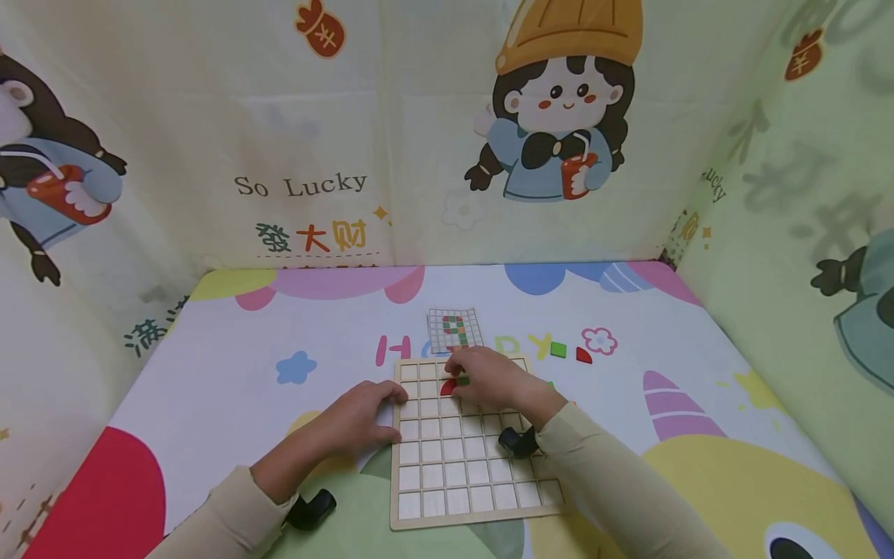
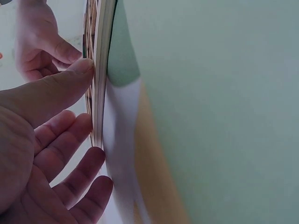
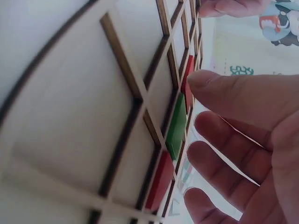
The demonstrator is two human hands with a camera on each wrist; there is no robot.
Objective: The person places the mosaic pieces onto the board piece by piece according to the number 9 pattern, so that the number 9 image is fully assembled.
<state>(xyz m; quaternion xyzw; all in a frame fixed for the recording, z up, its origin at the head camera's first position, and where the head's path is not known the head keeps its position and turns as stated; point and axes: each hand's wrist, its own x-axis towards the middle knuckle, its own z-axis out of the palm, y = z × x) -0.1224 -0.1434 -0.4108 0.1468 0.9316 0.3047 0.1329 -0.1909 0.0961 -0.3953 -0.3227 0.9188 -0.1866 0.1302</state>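
A wooden grid board [image 1: 426,522] lies flat with rows of square cells. My left hand [image 1: 359,415] rests along its left edge; in the left wrist view the thumb [image 2: 60,93] and fingertips touch the rim, fingers loosely extended. Over the board's upper part, my right hand [image 1: 492,376] has its thumb [image 3: 210,83] against a red piece [image 3: 189,84] in a cell, other fingers apart. A green piece [image 3: 176,126] and another red piece [image 3: 160,182] sit in neighbouring cells. From the head, a curved red piece [image 1: 448,387] shows beside the thumb; the hand hides part of that row.
Behind the board lies a gridded pattern card [image 1: 436,341] with a green and red figure. A green square [image 1: 558,350] and a red quarter-round piece [image 1: 583,355] lie to the right on the printed tablecloth [image 1: 230,404]. More small pieces peek out beside the right forearm.
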